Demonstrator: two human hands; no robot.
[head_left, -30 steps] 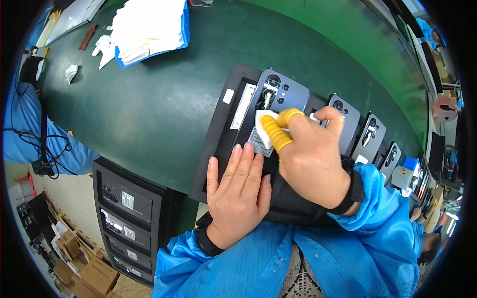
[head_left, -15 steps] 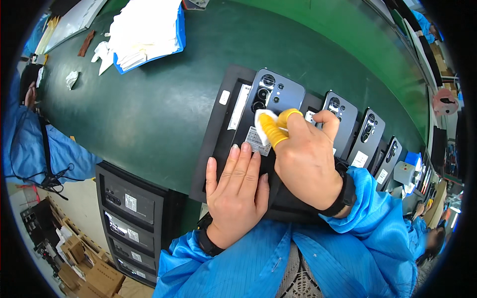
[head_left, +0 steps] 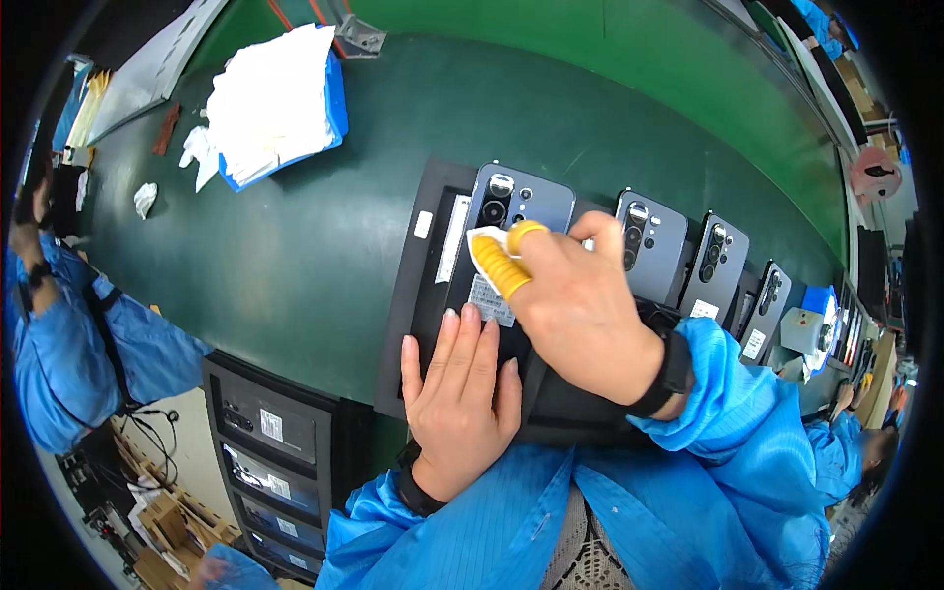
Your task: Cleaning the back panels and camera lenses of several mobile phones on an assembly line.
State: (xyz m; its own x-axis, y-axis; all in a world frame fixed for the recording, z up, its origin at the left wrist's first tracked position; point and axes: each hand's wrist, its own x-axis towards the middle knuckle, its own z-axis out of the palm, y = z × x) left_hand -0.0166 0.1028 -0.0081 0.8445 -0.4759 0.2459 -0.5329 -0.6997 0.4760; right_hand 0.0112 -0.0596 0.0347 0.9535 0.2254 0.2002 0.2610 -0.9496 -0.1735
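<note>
A blue-grey smartphone [head_left: 548,200] lies back up at the left end of a black foam tray [head_left: 401,315], its camera lenses at the far end. My right hand [head_left: 590,320], with yellow finger cots on thumb and forefinger, pinches a folded white wiping cloth [head_left: 478,238]. The cloth presses on the phone's back just below the lenses. My left hand [head_left: 457,423] lies flat with fingers stretched, its fingertips at the lower edge of a white printed label [head_left: 491,299] on the phone. My right hand partly hides this phone's right side.
Beside it in the tray are a second phone [head_left: 669,246], a third phone [head_left: 726,258] and a fourth phone [head_left: 767,313]. A blue bin [head_left: 337,103] heaped with white cloths [head_left: 270,103] stands far left. Another phone tray [head_left: 267,383] sits lower left. A co-worker's blue sleeve [head_left: 147,354] is at the left.
The view has shifted slightly. My right hand still presses the cloth near the lenses, and my left hand stays flat on the phone. The co-worker's arm at the left has come further into view.
</note>
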